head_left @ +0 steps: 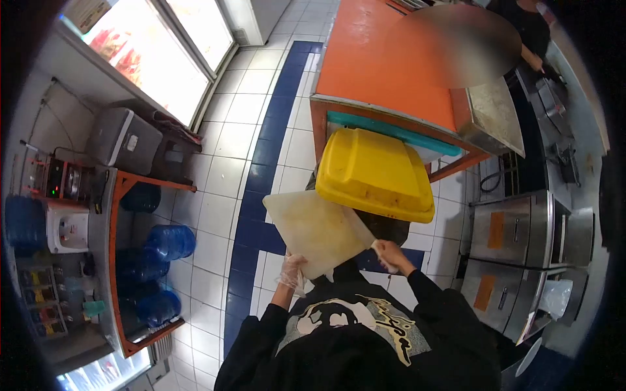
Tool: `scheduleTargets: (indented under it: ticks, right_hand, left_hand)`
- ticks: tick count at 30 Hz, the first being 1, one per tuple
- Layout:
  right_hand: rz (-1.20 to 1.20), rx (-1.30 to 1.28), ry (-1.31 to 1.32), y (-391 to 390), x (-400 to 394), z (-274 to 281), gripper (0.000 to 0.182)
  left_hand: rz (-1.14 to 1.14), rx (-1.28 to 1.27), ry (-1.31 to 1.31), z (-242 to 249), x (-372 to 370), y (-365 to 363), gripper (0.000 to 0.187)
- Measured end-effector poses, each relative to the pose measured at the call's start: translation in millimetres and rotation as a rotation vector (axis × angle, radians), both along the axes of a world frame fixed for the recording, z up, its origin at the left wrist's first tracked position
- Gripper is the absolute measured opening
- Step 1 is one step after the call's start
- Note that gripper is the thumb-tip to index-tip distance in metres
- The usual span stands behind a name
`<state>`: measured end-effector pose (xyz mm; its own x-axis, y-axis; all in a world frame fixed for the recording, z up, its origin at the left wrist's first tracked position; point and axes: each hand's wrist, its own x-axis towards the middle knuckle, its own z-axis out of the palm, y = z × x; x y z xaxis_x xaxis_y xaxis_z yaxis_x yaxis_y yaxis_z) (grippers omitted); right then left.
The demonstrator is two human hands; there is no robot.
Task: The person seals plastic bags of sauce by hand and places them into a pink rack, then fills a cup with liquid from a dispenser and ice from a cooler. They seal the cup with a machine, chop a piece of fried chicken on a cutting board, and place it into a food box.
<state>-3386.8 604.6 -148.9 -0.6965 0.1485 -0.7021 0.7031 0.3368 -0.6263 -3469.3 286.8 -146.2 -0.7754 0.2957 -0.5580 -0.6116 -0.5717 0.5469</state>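
Observation:
My left hand (293, 268), in a clear plastic glove, grips the near left edge of a worn whitish cutting board (313, 228), tilted in front of my body. At the board's right side, my right hand (389, 255) is closed round the pale handle of a wide-bladed knife (360, 229). The blade lies along or over the board's right edge; whether they touch is unclear. Just beyond the board is a yellow lid (375, 173) with dark smudges, on top of a dark bin that is mostly hidden.
An orange-topped table (385, 58) stands ahead, holding a metal box (492, 114). Steel drawers (499, 231) are at right. On the left, a shelf (120, 260) has blue water bottles (169, 242) beneath. A person (521, 29), partly blurred, is at the upper right.

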Motion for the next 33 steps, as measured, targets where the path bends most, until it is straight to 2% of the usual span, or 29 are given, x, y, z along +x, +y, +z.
scheduleTargets:
  ticks: [1,2,4,5,7,9,11,12,14,15,17,18,20,21,24,26,28,32,33]
  right_hand:
    - [-0.107,-0.009,0.042,7,-1,2,0.029]
    - [-0.103,-0.014,0.034,-2,1,-1,0.029]
    - [-0.634,0.053,0.147,-18,-2,-9,0.03]
    - [-0.457,-0.098,0.049,-20,8,-22,0.028]
    - [0.027,0.048,0.08,-27,15,-34,0.025]
    - [-0.025,0.008,0.004,-27,6,-31,0.026]
    - [0.069,0.321,0.285,-36,3,-26,0.026]
    - [0.065,0.323,0.288,-46,1,-24,0.026]
    - [0.187,0.374,0.603,-78,-5,8,0.033]
    - [0.188,0.374,0.61,-92,-9,21,0.033]
    - [0.352,0.329,0.987,-121,-6,41,0.05]
    - [0.346,0.329,0.986,-129,-3,52,0.05]
    - [0.676,0.265,0.441,-136,5,65,0.063]
    - [0.674,0.265,0.439,-135,15,56,0.063]
    - [0.573,0.263,0.475,-111,33,3,0.062]
    - [0.42,0.454,0.243,-81,40,-31,0.057]
    - [0.302,0.484,-0.053,-42,43,-48,0.054]
    - [0.205,0.488,0.066,-25,44,-38,0.048]
    - [0.274,0.472,0.213,-38,47,-29,0.05]
  left_hand:
    - [0.014,0.003,-0.01,1,3,0,0.062]
    - [0.019,0.001,-0.021,2,7,-3,0.061]
    - [0.04,0.006,-0.034,2,7,2,0.06]
    - [0.053,0.01,-0.046,0,9,1,0.059]
    - [0.017,0.023,-0.023,-4,8,-2,0.059]
    - [-0.001,0.042,0.013,-11,2,-4,0.058]
    - [-0.032,0.023,0.042,-13,5,-6,0.055]
    - [-0.035,0.025,0.046,-15,6,-4,0.055]
    - [0.038,-0.003,0.047,-11,11,2,0.051]
    - [0.04,-0.002,0.053,-23,12,0,0.051]
    - [-0.011,-0.015,0.045,-48,18,-8,0.047]
    - [-0.016,-0.017,0.045,-52,20,-11,0.047]
    - [-0.023,0.076,-0.02,-49,22,-12,0.043]
    - [-0.024,0.107,-0.042,-48,22,-13,0.042]
    - [-0.127,-0.015,0.108,-57,23,-15,0.042]
    - [-0.03,0.069,0.021,-41,27,-11,0.046]
    - [-0.042,0.053,0.029,-44,33,-15,0.048]
    - [-0.054,0.053,0.057,-61,33,-21,0.054]
    - [-0.053,0.055,0.057,-63,32,-20,0.054]
